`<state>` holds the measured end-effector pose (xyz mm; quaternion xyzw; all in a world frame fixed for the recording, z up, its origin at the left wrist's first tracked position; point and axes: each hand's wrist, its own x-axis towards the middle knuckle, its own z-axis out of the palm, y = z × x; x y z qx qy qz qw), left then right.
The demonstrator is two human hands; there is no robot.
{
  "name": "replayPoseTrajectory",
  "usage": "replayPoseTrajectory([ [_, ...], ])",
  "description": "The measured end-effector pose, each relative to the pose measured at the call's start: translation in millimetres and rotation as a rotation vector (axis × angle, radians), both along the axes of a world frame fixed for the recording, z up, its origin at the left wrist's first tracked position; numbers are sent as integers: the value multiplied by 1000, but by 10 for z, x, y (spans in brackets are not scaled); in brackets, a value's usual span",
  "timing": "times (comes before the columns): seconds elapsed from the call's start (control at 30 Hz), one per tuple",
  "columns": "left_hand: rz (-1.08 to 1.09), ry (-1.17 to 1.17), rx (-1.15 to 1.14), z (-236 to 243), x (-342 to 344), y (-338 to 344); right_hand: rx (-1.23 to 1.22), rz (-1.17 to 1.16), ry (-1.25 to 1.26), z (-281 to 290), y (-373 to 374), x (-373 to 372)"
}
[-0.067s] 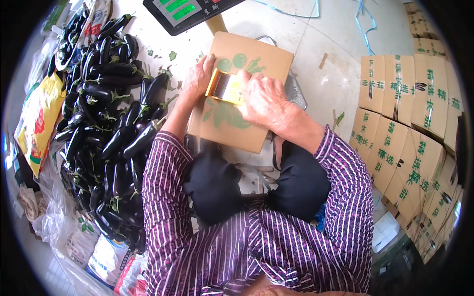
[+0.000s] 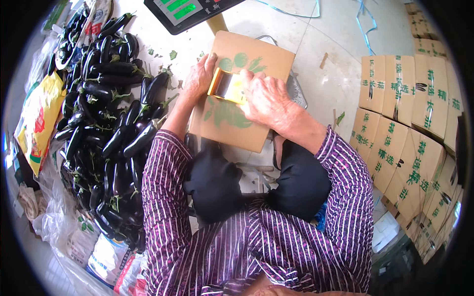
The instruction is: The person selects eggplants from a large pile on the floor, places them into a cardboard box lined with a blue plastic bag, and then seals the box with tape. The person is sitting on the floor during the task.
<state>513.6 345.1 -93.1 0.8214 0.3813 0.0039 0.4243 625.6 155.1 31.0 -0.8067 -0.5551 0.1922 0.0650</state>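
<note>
A brown cardboard box (image 2: 242, 135) with green vegetable prints sits in front of my knees, turned slightly. My right hand (image 2: 269, 101) is closed around a yellow tape dispenser (image 2: 217, 83), which lies against the top of the box near its left side. A dark, shiny band shows inside the dispenser's frame; its far end is under my fingers. My left hand (image 2: 200, 76) grips the box's left edge beside the dispenser, with the thumb side toward the top face. The fingers on the box's side are partly hidden.
Beyond the box stands a scale display (image 2: 180, 12) with green digits; part of a metal platform (image 2: 297, 91) shows under the box. Many dark eggplants (image 2: 113, 133) are heaped at my left, near a yellow bag (image 2: 42, 123). Taped cartons (image 2: 395, 143) are stacked at my right.
The box, the tape dispenser and both hands have shifted very slightly to the right. Both grips stay the same.
</note>
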Motion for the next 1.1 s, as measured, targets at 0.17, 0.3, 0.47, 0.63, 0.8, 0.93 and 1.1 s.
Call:
replayPoseTrajectory([
  [0.17,-15,-68,38,-10,-8,-32,490,192,-391,101,-673,260],
  [0.3,61,-66,6,33,39,-29,121,-13,-85,-58,-1271,575],
  [0.47,94,-65,-90,-43,-25,30,60,-100,18,-423,-1964,842],
  [0.63,261,-117,-507,109,-74,-62,101,-103,100,-921,-1874,826],
  [0.8,419,-146,-1068,0,-152,-95,224,-87,158,-1211,-1661,777],
  [0.93,350,-41,-1038,-413,-134,-335,187,-146,170,-1152,-1795,698],
  [1.1,262,80,-848,-967,-50,-629,154,-116,108,-283,-1930,680],
])
